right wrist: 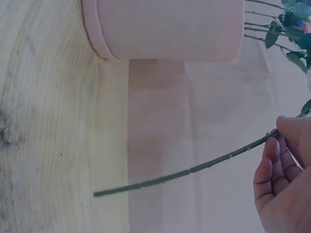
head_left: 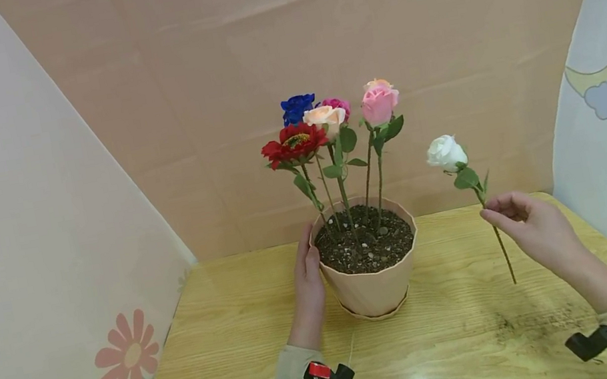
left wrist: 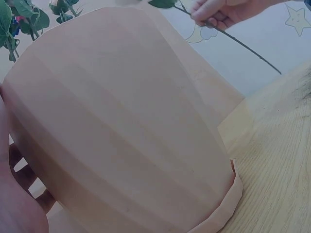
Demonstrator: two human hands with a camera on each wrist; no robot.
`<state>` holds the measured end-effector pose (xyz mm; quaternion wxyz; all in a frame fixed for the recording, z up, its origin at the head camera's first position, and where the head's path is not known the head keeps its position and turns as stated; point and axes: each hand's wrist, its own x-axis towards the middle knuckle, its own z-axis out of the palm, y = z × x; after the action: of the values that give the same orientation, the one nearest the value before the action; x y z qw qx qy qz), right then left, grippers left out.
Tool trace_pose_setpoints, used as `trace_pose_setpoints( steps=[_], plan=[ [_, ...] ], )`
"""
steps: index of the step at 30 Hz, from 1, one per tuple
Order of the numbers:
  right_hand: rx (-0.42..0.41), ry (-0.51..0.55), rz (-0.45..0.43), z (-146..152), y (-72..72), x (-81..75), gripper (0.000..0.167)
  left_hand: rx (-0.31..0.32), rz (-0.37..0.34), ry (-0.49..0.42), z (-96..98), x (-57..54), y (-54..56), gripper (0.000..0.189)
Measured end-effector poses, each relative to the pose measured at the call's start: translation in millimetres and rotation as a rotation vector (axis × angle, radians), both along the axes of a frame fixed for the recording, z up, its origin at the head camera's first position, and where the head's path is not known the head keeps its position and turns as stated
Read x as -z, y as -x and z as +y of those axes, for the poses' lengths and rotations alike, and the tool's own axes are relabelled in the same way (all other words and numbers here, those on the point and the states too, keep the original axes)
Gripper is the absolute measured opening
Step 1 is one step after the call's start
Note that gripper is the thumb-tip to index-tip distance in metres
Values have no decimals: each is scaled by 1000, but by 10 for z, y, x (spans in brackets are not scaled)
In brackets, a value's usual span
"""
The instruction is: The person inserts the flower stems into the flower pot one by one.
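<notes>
A peach-coloured flowerpot (head_left: 371,287) full of dark soil (head_left: 372,252) stands on its saucer (head_left: 378,315). My left hand (head_left: 309,280) rests against the pot's left side, its fingers lying along the wall; in the left wrist view the pot (left wrist: 121,111) partly hides them. To the right of the pot, my right hand (head_left: 539,232) pinches a white rose (head_left: 446,154) by its stem between thumb and fingers. The stem (right wrist: 189,171) points downward, its lower end free above the table. Rising from the soil are a red flower (head_left: 295,142), a blue rose (head_left: 298,109), a cream rose (head_left: 326,119) and a pink rose (head_left: 380,103).
Behind the pink rose shows a little of an orange bloom (head_left: 377,82), and a magenta one (head_left: 339,106) peeks out behind the cream rose. Soil crumbs (head_left: 537,322) are scattered over the wooden table (head_left: 232,337) at the right. A brown cloth backdrop (head_left: 190,101) hangs behind.
</notes>
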<state>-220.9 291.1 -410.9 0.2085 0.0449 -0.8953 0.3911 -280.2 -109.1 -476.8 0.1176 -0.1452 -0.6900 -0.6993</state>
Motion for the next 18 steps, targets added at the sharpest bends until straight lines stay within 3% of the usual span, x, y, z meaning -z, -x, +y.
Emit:
trace_pose_setpoints(
  steps=[18],
  plan=[
    [-57,90,116,-388,-126,-404,21,-8,25,7,6,-13,-1,54]
  ],
)
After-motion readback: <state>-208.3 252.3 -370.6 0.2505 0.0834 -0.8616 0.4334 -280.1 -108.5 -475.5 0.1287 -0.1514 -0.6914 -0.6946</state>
